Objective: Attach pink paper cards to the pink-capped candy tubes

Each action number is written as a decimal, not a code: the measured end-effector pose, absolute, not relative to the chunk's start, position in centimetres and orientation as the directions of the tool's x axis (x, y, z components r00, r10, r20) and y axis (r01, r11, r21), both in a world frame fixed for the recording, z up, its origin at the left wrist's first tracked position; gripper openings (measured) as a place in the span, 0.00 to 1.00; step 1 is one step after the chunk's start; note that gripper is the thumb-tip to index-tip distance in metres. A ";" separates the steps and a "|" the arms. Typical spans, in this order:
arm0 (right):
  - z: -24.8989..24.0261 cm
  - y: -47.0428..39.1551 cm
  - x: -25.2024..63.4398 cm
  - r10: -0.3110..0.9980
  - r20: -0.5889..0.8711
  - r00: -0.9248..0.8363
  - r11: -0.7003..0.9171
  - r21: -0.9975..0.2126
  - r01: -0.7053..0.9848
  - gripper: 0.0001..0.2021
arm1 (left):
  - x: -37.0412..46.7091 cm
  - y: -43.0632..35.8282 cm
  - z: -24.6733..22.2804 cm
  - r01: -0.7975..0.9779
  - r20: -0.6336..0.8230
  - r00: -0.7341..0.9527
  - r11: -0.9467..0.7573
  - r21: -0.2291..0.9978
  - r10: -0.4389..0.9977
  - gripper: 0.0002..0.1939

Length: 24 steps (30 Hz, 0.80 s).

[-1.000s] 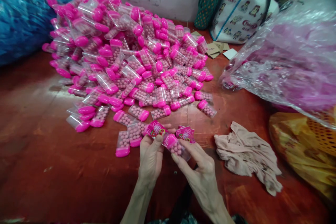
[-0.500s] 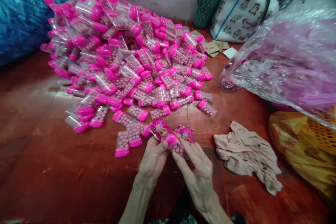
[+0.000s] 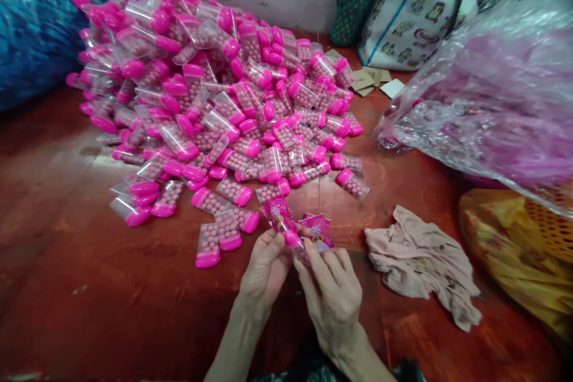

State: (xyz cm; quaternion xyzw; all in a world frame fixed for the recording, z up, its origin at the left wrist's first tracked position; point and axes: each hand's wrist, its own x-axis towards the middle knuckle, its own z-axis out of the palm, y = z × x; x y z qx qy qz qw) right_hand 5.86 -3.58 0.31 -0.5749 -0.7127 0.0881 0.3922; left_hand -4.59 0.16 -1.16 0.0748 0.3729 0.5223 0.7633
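A small clear candy container (image 3: 293,240) with a bright pink cap is held between both hands, turned partly edge-on. Its far end carries a pink printed sleeve (image 3: 276,210) with circle patterns. My left hand (image 3: 265,265) pinches it from the left near the cap. On the right, the fingers of my right hand (image 3: 333,286) are closed on its lower end and hide part of it. Just beyond the right fingers, a few more pink printed sleeves (image 3: 319,227) lie on the floor. Several similar candy containers (image 3: 208,245) rest left of my hands.
A big heap of pink-capped candy containers (image 3: 215,101) spreads across the reddish floor. To the right lie a crumpled cloth (image 3: 421,262), a yellow plastic bag (image 3: 496,245) and a clear plastic bag (image 3: 483,101). A blue bag (image 3: 40,30) and white printed bag (image 3: 403,18) stand behind.
The candy container has been rolled from showing its broad face to nearly edge-on, and its sleeve end has swung slightly right. Both hands keep hold of it.
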 end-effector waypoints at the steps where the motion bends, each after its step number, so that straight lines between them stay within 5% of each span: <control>1: 0.3 -3.6 5.9 0.887 0.461 -0.034 0.327 -0.573 0.752 0.19 | -4.6 0.2 -1.2 -0.745 -0.488 0.179 0.441 0.500 0.855 0.11; 8: 0.4 -3.4 5.8 0.947 0.319 0.029 0.231 -0.745 0.625 0.17 | -5.3 0.2 -1.2 -0.757 -0.402 0.152 0.368 0.540 0.903 0.13; 14: 1.1 -3.2 6.0 0.996 0.061 0.059 0.034 -0.926 0.376 0.13 | -5.4 0.0 -0.8 -0.750 -0.353 0.234 0.399 0.527 0.906 0.14; 24: 0.5 -3.4 5.8 0.975 -0.046 0.215 -0.115 -0.940 0.321 0.11 | -4.4 0.2 -0.7 -0.651 -0.432 0.146 0.415 0.636 0.890 0.06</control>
